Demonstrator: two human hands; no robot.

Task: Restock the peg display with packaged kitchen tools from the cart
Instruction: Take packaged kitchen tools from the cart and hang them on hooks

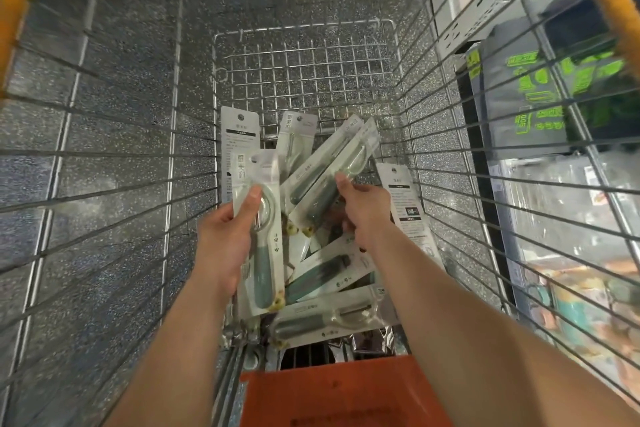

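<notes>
Both bare arms reach down into the silver wire shopping cart (pixel 194 87). The left hand (pixel 225 239) grips an upright clear-and-white packaged green-handled kitchen tool (pixel 265 253), thumb pressed on its front. The right hand (pixel 363 208) pinches a second slanted pack (pixel 332 170) above the loose pile of similar packs (pixel 329 288) on the cart floor.

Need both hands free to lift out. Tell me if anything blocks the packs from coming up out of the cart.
Nothing visible does. The left hand holds one pack, the right hand another, and the wire cart is open above them.
</notes>
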